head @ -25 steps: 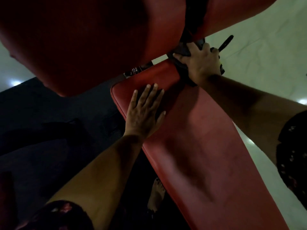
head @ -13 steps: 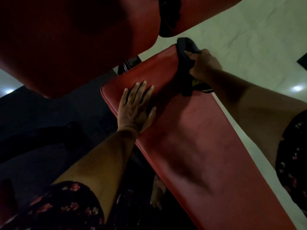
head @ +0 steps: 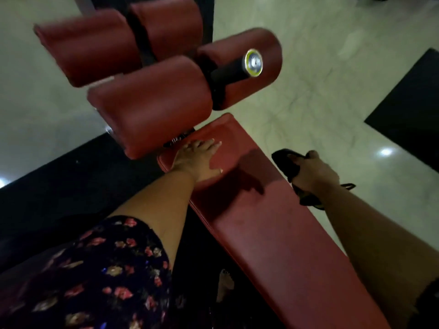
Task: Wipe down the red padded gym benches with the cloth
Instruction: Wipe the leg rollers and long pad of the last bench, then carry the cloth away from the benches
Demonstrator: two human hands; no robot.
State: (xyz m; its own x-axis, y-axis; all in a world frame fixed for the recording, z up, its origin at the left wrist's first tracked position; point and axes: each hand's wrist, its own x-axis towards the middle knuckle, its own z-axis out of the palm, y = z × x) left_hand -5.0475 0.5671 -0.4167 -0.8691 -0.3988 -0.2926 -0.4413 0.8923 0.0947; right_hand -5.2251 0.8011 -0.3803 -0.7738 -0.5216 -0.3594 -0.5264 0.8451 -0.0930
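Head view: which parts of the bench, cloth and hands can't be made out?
- Head view, red bench pad: near end cut off by the bottom edge; underside lost in shadow.
- Head view, dark cloth: partly hidden by the gripping right hand; contact with the pad unclear.
- Head view, left hand: fingertips blurred.

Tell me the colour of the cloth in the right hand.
The cloth looks black or near-black; the head view shows it best.

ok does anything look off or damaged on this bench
Nothing stands out. The bench pad looks smooth, with no tears or spills, and the rollers above it look whole, though blurred. The left hand lies flat on the pad; the right hand grips the cloth by its right edge.
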